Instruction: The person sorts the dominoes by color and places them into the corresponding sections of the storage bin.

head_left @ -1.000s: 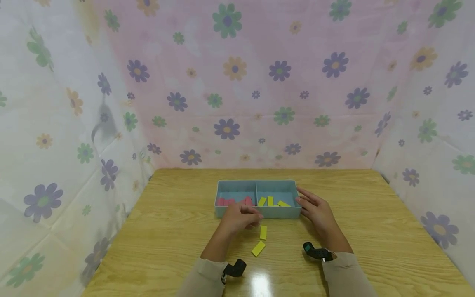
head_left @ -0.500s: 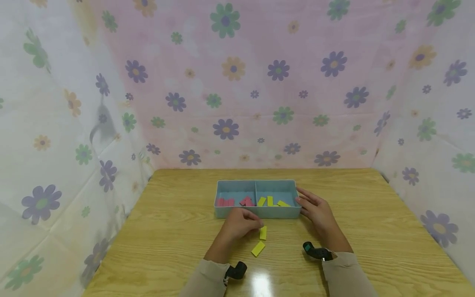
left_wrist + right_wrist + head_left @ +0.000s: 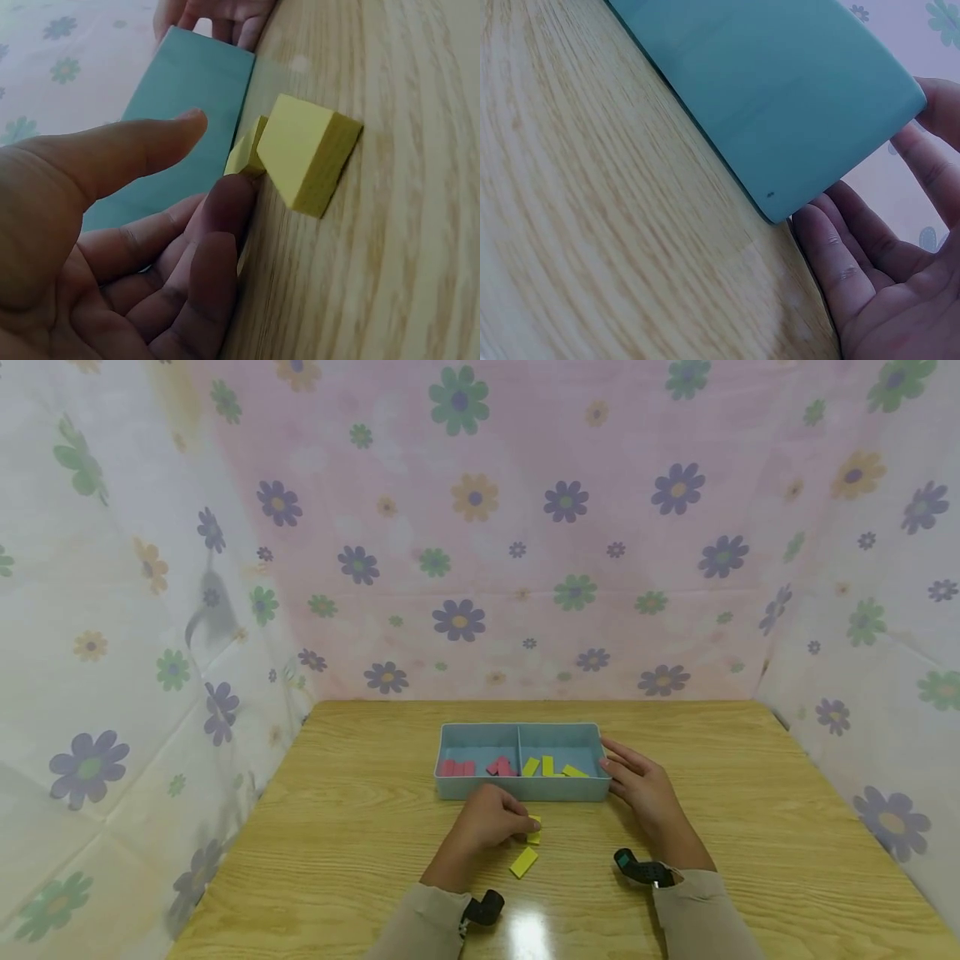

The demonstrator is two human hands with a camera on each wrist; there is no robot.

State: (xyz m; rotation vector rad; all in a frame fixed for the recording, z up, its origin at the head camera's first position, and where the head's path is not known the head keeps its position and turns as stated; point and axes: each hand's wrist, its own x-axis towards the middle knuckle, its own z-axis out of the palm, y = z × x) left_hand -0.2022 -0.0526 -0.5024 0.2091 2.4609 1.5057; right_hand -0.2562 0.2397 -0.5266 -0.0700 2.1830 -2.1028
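My left hand is low over the table in front of a blue two-compartment box. Its fingertips are right at a yellow wooden block, partly hidden by the hand in the head view. In the left wrist view the thumb stands apart from the curved fingers, with a gap above the block. Closer to the person lies a second yellow block, flat and askew. My right hand rests its extended fingers against the box's right end, near the rim.
Several pink blocks lie in the box's left compartment, and several yellow blocks in the right one. A divider separates them. Flower-printed cloth borders the wooden table at the back and sides.
The left hand has moved down and slightly right from the box's front wall to the nearer side, over the upper loose yellow block. The right hand and box have stayed in place.
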